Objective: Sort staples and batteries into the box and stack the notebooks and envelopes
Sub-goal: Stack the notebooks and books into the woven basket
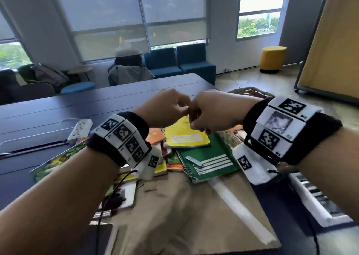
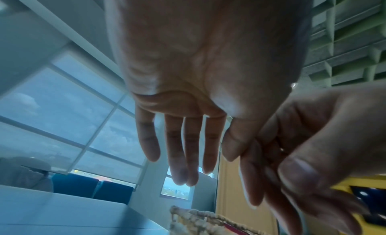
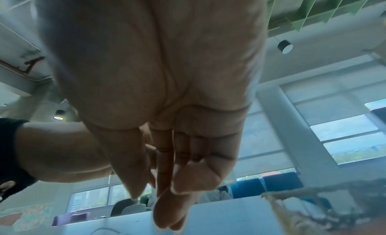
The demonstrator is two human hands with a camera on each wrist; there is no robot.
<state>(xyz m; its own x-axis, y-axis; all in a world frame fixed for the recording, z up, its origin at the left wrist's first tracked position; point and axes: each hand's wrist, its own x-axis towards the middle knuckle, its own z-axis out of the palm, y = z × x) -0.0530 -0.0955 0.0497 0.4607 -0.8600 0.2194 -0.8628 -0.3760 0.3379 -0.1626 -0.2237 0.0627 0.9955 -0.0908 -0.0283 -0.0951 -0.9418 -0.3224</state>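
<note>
The yellow spiral-bound notebook (image 1: 187,134) lies on the dark bench (image 1: 48,107), overlapping the far edge of a green spiral notebook (image 1: 208,157) that carries a small silver staple strip (image 1: 194,161). Above the yellow notebook both hands meet: the left hand (image 1: 165,108) has straight, relaxed fingers; the right hand (image 1: 211,112) pinches its fingertips together, on what I cannot tell.

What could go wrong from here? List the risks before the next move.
1. Both hands, the left hand and the right hand, meet in mid-air above the yellow notebook; anything small passed between them could drop into the clutter.
2. The loose staple strip lies on the green notebook; lifting that notebook first would likely tip it off.
</note>
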